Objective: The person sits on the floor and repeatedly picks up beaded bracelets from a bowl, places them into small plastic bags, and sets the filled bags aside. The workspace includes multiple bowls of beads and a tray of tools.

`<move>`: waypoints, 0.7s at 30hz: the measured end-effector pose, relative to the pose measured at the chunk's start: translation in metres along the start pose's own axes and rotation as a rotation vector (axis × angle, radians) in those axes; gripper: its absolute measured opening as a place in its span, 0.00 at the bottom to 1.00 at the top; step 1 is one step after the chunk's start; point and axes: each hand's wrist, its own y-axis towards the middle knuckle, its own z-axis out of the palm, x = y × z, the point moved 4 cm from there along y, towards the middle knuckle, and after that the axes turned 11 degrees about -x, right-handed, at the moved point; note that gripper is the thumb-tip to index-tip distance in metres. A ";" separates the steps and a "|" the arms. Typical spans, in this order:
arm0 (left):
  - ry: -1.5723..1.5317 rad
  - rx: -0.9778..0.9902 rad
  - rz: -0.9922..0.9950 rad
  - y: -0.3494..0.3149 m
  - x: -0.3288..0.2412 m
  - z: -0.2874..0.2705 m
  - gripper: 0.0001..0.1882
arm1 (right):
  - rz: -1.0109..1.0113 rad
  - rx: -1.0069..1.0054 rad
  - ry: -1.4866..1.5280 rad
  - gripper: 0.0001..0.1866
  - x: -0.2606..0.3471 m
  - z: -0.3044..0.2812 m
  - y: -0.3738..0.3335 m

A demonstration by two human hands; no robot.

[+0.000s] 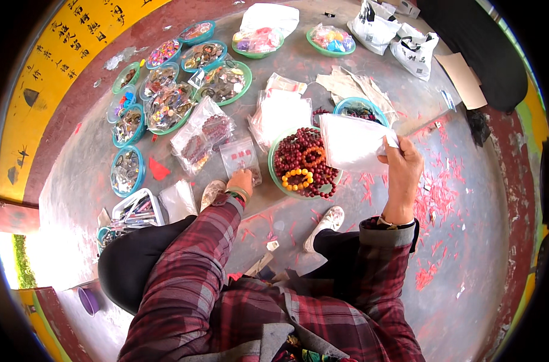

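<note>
Raised on the right, my right hand (402,166) is closed on a stack of clear plastic bags (354,145) by one corner. The bags overhang the right edge of a green basin (274,163) heaped with dark red bead bracelets (295,151). An orange bead bracelet (313,157) and a yellow bead bracelet (297,179) lie on top. Lower left of the basin, my left hand (240,183) rests on a clear printed bag (238,155) with dark contents. Its fingers are partly hidden, so whether they grip or press is unclear.
Several basins of trinkets (172,105) stand at the left and back. Filled plastic bags (202,136) and empty plastic bags (280,114) lie near the middle. A white basket of pens (138,211) is by my left knee. White carrier bags (414,51) stand far right; red scraps (440,205) litter the floor.
</note>
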 end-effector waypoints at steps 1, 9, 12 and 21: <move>-0.031 -0.012 -0.018 0.001 0.004 -0.003 0.13 | 0.006 0.001 -0.009 0.10 0.002 0.001 -0.001; 0.011 -0.081 0.148 -0.009 0.005 0.012 0.13 | 0.037 0.020 -0.027 0.12 0.000 0.007 -0.005; 0.029 -0.069 0.112 -0.006 0.010 0.025 0.12 | 0.045 0.054 -0.054 0.13 -0.003 0.010 -0.006; -0.173 -0.265 -0.117 0.004 0.026 0.014 0.18 | 0.000 0.085 -0.138 0.14 0.001 0.016 -0.008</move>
